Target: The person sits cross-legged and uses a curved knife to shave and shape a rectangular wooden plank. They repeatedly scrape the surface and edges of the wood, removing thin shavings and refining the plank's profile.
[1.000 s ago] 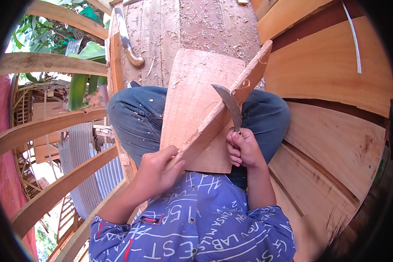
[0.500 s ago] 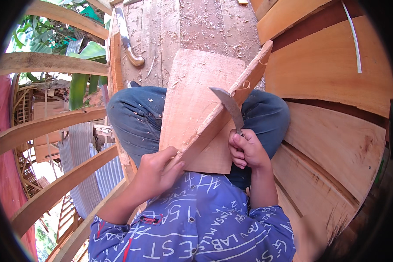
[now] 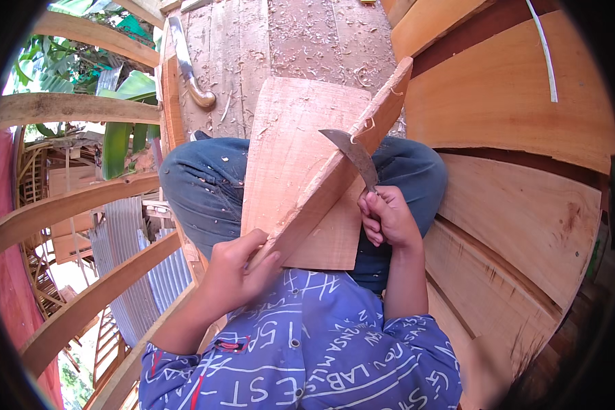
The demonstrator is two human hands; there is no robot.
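Note:
My left hand [image 3: 241,266] grips the near end of a wooden board [image 3: 319,193] that stands on its long edge, slanting away to the upper right. In my right hand [image 3: 387,217] is a knife with a curved blade [image 3: 354,154]; its blade lies across the board's rough upper edge. Curled shavings cling to that edge just beyond the blade. Beneath it a wider flat board [image 3: 287,137] rests over my crossed legs [image 3: 208,181], with a few shavings on its face. The lower part of the knife's handle is hidden inside my fist.
A large knife with a wooden handle [image 3: 199,94] lies on the plank floor [image 3: 242,48] at the far left. Shavings litter the floor. A slatted wooden railing [image 3: 82,195] runs along my left, and a wall of wooden planks [image 3: 506,212] stands close on my right.
The view has shifted slightly, moving everything a little to the left. Both hands keep their grips, and the curved blade stays at the board's edge, with only a slight shift.

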